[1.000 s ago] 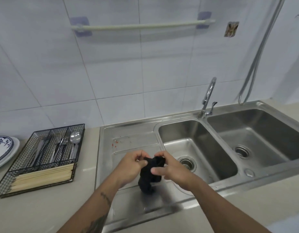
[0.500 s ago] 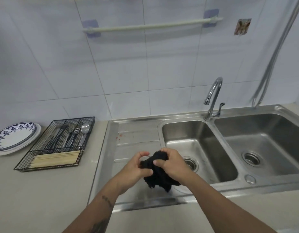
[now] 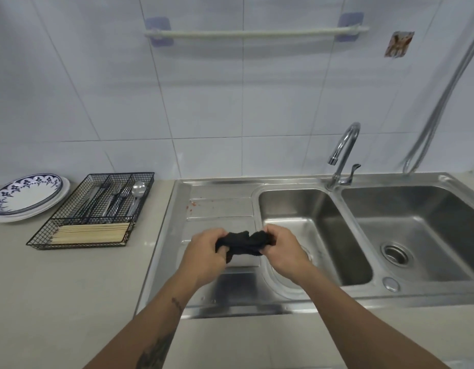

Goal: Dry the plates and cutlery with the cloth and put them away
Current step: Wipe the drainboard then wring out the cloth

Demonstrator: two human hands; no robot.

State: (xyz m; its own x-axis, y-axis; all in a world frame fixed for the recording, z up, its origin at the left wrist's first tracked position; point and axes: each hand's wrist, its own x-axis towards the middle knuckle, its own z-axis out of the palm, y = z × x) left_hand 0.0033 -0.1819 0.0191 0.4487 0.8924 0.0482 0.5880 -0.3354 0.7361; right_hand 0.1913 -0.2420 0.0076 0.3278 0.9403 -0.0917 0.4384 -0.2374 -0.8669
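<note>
Seen from above, a person's left hand and right hand each grip one end of a bunched black cloth, fingers curled tight on it, above the steel draining board beside the sink. Stacked plates and cutlery in a wire tray sit well apart on the counter to the left, apparently already put away; the task looks nearly finished. Whether they are dry cannot be seen, and the left fingertips are hidden in the cloth.

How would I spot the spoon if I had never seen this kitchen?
Left of the steel sink, a black wire tray sits on the counter. The spoon lies in its rightmost back slot, with a round shiny bowl, unlike the forks beside it.
</note>
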